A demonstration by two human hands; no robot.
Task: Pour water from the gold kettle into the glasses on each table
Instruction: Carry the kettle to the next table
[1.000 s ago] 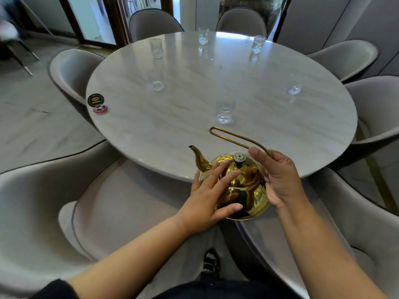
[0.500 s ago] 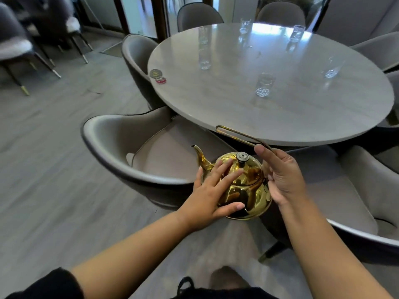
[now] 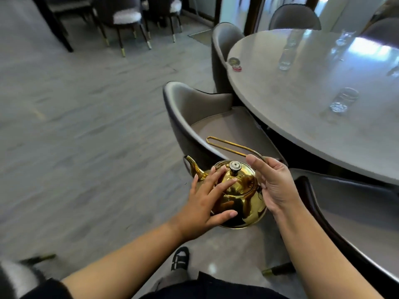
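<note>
I hold the gold kettle (image 3: 241, 199) in front of me above the floor, spout pointing left. My right hand (image 3: 274, 186) grips the base of its long wire handle (image 3: 228, 145). My left hand (image 3: 207, 201) lies flat on the kettle's lid and side, fingers spread. The round marble table (image 3: 302, 117) stands to the right. On it are several glasses holding water, the nearest (image 3: 343, 102) by the right edge of view and another (image 3: 286, 59) farther back. The view is blurred by motion.
Grey padded chairs (image 3: 194, 117) ring the table, one right beyond the kettle and another (image 3: 349, 212) at my right. Two small round coasters (image 3: 235, 63) lie on the table's left rim. Dark chairs and another table stand at the far left across open grey floor.
My view has swung left and away from the table, which has slid to the right. Both hands keep the same hold on the kettle. More open floor shows at the left.
</note>
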